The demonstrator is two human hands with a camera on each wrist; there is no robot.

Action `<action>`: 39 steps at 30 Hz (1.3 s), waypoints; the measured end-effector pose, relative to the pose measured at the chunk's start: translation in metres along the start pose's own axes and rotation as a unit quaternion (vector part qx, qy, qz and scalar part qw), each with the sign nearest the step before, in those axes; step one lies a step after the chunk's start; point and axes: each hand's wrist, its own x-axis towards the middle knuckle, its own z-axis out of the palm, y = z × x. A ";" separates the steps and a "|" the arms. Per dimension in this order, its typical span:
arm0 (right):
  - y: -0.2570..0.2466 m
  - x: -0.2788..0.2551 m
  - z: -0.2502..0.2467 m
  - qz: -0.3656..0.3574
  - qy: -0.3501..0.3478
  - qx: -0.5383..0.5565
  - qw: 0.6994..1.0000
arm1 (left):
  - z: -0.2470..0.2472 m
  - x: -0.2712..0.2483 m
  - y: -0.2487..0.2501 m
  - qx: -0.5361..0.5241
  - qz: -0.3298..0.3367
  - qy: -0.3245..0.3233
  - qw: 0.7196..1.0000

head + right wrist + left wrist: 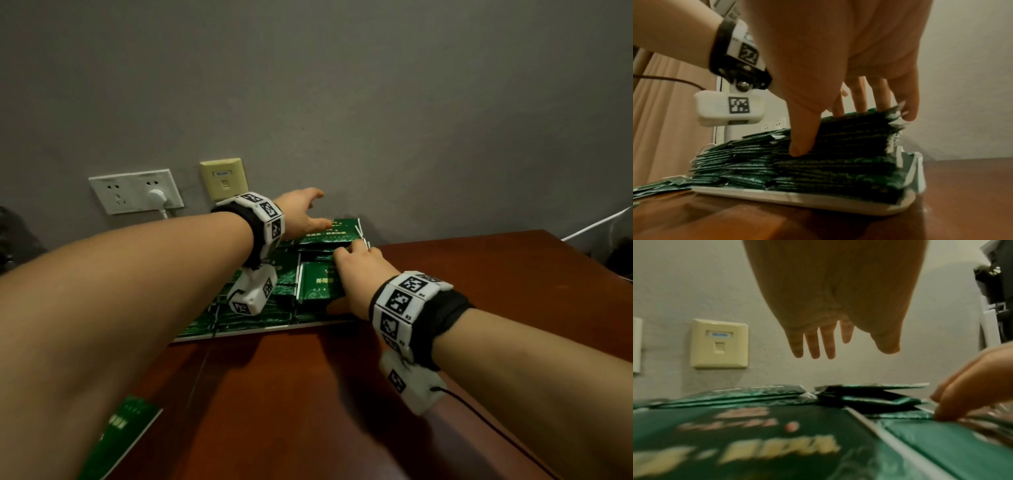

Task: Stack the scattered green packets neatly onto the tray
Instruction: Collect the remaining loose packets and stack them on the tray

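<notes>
The brown surface (342,394) carries a white tray (797,197) at its far edge by the wall, heaped with green packets (828,170). My right grip (356,274) pinches a top bundle; my left grip (301,212) hovers above, fingers straight.

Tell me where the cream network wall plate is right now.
In the head view the cream network wall plate sits on the grey wall, right of the white power socket, above and behind the left hand.
</notes>
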 end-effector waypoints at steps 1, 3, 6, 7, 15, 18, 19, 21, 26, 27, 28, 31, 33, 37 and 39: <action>-0.001 -0.001 0.000 0.003 0.003 0.004 1.000 | -0.001 -0.008 -0.004 0.007 -0.004 -0.002 1.000; -0.006 -0.004 -0.002 0.010 0.011 0.006 1.000 | -0.002 -0.026 -0.014 0.023 -0.011 -0.003 1.000; -0.015 -0.010 -0.005 0.015 0.031 -0.008 0.999 | -0.003 -0.057 -0.029 0.038 -0.022 0.003 0.999; -0.019 -0.013 -0.006 0.017 0.036 -0.018 0.999 | -0.004 -0.069 -0.035 0.042 -0.025 0.006 0.999; -0.063 -0.049 0.003 0.015 0.094 -0.084 0.992 | -0.019 -0.181 -0.090 0.050 -0.088 0.038 0.994; -0.091 -0.069 0.013 -0.010 0.091 -0.100 0.991 | -0.020 -0.228 -0.111 0.073 -0.118 0.037 0.990; -0.100 -0.073 0.016 -0.022 0.090 -0.104 0.990 | -0.020 -0.244 -0.119 0.079 -0.126 0.033 0.988; -0.123 -0.082 0.023 -0.055 0.089 -0.113 0.988 | -0.018 -0.276 -0.136 0.085 -0.149 0.026 0.985; -0.197 -0.095 0.041 -0.140 0.025 -0.101 0.985 | -0.005 -0.349 -0.172 0.111 -0.251 -0.016 0.962; -0.212 -0.096 0.046 -0.149 0.005 -0.100 0.984 | -0.001 -0.359 -0.178 0.111 -0.271 -0.033 0.956; -0.225 -0.096 0.050 -0.154 -0.014 -0.099 0.983 | 0.004 -0.366 -0.183 0.111 -0.287 -0.048 0.950; -0.261 -0.090 0.065 -0.140 -0.054 -0.064 0.987 | 0.020 -0.381 -0.192 0.090 -0.312 -0.080 0.943; -0.283 -0.085 0.079 -0.120 -0.083 -0.041 0.988 | 0.027 -0.385 -0.200 0.069 -0.319 -0.074 0.942; -0.322 -0.076 0.102 -0.098 -0.130 -0.058 0.985 | 0.022 -0.386 -0.236 0.057 -0.370 -0.042 0.926; -0.335 -0.070 0.107 -0.095 -0.141 -0.084 0.982 | 0.020 -0.387 -0.260 0.074 -0.399 -0.020 0.914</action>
